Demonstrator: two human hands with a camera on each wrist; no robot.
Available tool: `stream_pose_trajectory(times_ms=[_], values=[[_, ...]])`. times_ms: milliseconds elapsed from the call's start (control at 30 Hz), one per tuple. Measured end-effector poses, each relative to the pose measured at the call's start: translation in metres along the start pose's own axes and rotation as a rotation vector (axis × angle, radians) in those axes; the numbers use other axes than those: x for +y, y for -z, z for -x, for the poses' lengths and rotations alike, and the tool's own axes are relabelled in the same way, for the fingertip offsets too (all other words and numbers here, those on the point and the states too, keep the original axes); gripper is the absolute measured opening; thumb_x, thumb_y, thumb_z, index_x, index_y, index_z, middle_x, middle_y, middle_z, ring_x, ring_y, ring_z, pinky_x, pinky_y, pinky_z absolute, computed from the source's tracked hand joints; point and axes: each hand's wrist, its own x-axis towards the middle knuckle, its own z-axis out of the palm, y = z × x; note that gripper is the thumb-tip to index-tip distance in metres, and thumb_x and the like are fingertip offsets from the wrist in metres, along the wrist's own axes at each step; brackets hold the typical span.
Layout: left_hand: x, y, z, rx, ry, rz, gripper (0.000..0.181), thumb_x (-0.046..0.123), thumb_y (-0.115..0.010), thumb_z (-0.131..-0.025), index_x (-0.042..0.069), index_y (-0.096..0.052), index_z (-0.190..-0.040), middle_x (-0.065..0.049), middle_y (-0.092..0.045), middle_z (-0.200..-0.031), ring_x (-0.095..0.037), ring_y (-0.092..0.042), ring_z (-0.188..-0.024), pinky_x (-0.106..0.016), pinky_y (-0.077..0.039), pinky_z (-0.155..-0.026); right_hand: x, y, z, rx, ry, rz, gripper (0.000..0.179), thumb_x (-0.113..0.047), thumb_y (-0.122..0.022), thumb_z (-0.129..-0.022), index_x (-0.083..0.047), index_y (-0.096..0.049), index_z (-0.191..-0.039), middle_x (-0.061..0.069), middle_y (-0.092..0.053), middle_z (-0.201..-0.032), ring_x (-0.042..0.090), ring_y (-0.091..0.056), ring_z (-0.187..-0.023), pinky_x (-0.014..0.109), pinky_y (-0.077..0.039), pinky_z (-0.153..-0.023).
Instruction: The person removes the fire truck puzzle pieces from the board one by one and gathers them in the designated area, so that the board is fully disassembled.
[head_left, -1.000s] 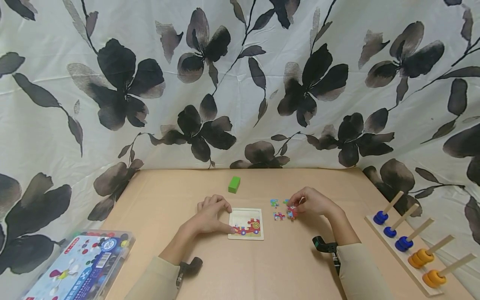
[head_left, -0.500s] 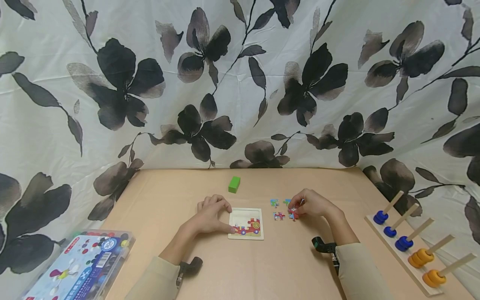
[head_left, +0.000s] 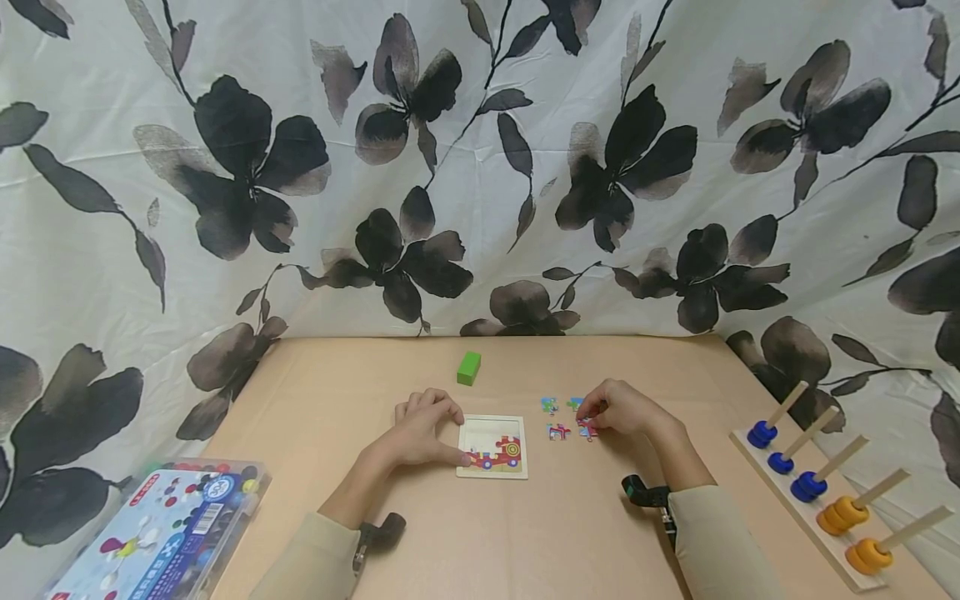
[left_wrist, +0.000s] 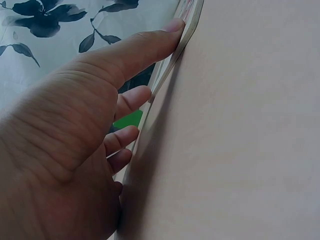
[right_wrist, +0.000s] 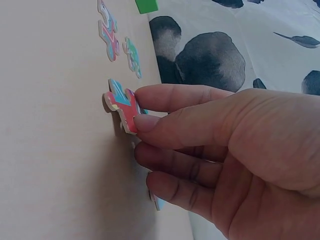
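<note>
My left hand (head_left: 427, 429) holds the left side of a shallow puzzle tray (head_left: 483, 427). In the left wrist view the thumb (left_wrist: 155, 44) lies on the tray's rim, with the other fingers along its edge. Assembled pieces in the tray's lower part form a red and blue vehicle picture (head_left: 498, 455). Right of the tray, my right hand (head_left: 626, 407) pinches a red and blue jigsaw piece (right_wrist: 122, 106) between thumb and forefinger. The piece is tilted, close to the tabletop. Beside it lie a red piece (head_left: 558, 432), a blue-green piece (head_left: 550, 405) and another greenish piece (head_left: 575, 403), partly covered by the fingers.
A green block (head_left: 468, 368) stands beyond the tray. At the right edge is a peg board (head_left: 813, 508) with blue and orange rings. A clear box with a blue printed label (head_left: 161, 533) sits front left. Floral cloth (head_left: 480, 192) hangs behind the table.
My right hand has shifted slightly, and the pinched red and blue piece has moved a little right and nearer to me. My left hand and the tray stay in place.
</note>
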Motion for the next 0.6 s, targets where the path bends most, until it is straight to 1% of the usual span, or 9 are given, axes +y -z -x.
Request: stream_pose_trajectory(times_ms=[267,500,600], values=[[0.0,0.0001,-0.0007,0.0,-0.008,-0.018,0.058,0.061,-0.093,-0.062,0.033,-0.064,-0.104,0.004,-0.049,-0.137,-0.028,-0.036,-0.13,-0.049,-0.021,-0.104,0.001,-0.0025,-0.0008,0.01,-0.027,0.004,0.019,0.01,-0.072,-0.087,-0.004,-0.081,-0.096,0.006,-0.074,-0.093,0.019,-0.056,-0.083,0.028,-0.051,-0.071],[-0.0003,0.0002,-0.0006,0.003,-0.012,-0.023,0.058,0.062,-0.093,-0.062,0.034,-0.064,-0.104,0.003,-0.049,-0.138,-0.029,-0.036,-0.13,-0.05,-0.021,-0.105,0.0017,-0.0036,-0.001,0.013,-0.034,0.015,0.02,0.011,-0.072,-0.087,-0.004,-0.081,-0.095,0.004,-0.074,-0.093,0.018,-0.056,-0.083,0.028,-0.051,-0.071],[-0.0002,0.0003,-0.0005,0.005,-0.012,-0.023,0.058,0.062,-0.093,-0.062,0.034,-0.064,-0.103,0.003,-0.049,-0.137,-0.029,-0.036,-0.13,-0.05,-0.021,-0.105,0.0012,-0.0039,-0.0013,0.016,-0.038,0.018,0.02,0.012,-0.072,-0.087,-0.004,-0.081,-0.095,0.006,-0.073,-0.093,0.019,-0.056,-0.083,0.029,-0.051,-0.071]])
